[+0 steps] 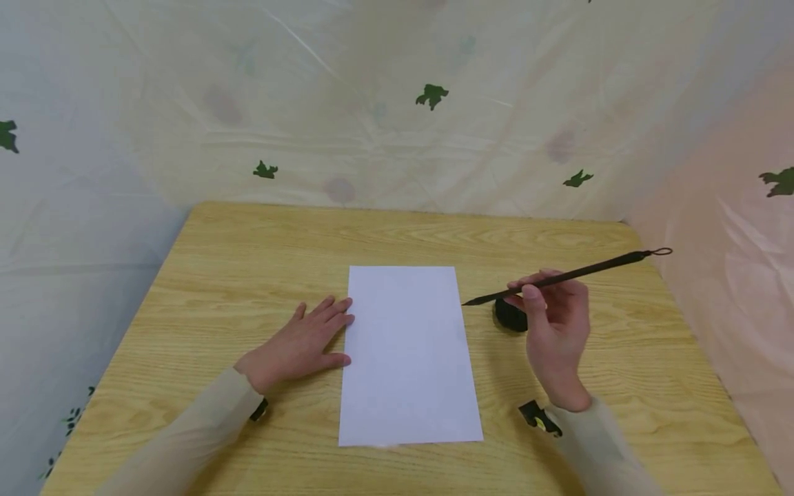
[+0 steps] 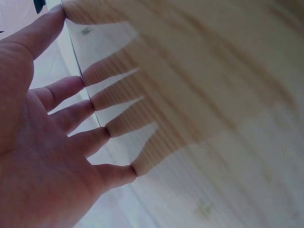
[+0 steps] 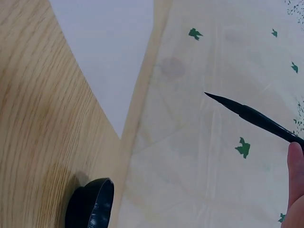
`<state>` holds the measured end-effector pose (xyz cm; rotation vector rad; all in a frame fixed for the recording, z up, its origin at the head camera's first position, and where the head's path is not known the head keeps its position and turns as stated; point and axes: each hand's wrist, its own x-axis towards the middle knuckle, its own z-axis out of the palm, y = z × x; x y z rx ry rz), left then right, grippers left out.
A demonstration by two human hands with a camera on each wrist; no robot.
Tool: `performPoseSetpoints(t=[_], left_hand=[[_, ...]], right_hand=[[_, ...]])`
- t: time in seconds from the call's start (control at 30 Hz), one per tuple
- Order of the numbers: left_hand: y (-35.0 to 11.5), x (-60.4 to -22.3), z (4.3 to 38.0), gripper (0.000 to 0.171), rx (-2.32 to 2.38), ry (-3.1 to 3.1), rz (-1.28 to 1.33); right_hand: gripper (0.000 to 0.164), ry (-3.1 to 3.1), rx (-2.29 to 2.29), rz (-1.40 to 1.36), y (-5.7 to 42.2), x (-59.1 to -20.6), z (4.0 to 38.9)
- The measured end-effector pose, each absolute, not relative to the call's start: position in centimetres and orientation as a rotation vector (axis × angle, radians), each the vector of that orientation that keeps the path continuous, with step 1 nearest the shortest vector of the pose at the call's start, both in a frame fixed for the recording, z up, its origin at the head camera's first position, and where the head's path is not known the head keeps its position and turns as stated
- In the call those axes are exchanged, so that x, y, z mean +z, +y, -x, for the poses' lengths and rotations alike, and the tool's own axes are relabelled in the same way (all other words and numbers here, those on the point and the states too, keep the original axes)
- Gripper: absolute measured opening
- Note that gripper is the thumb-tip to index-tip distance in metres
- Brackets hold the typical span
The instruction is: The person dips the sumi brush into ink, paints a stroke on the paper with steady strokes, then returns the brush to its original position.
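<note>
A dark calligraphy brush [image 1: 589, 270] with a hanging loop at its top end is pinched in my right hand [image 1: 558, 331]. Its pointed black tip [image 3: 221, 100] aims left, near the right edge of the paper in the head view. The white sheet of paper [image 1: 406, 358] lies flat on the table, blank. Fingers spread, my left hand [image 1: 304, 344] rests palm down with its fingertips at the sheet's left edge. Partly hidden behind the right hand, a small black cup [image 1: 510, 317] stands on the table; the right wrist view shows its rim [image 3: 107, 194].
The wooden table [image 1: 248, 255] has a pale grain. A light curtain [image 1: 372, 138] printed with green bird shapes hangs along its back and both sides. Dark straps [image 1: 540, 418] sit at both wrists, below the light sleeves.
</note>
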<state>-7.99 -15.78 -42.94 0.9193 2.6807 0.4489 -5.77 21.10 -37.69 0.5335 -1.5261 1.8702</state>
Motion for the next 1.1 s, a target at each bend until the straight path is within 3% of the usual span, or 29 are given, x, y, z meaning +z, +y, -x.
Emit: performPoseSetpoints(t=[1.1], left_hand=[[-15.5,-43.1,8.3,0.072,0.477,2.667,-0.914]], right_hand=[[0.045,-1.721,1.753,-0.804,14.2,-38.1,7.1]])
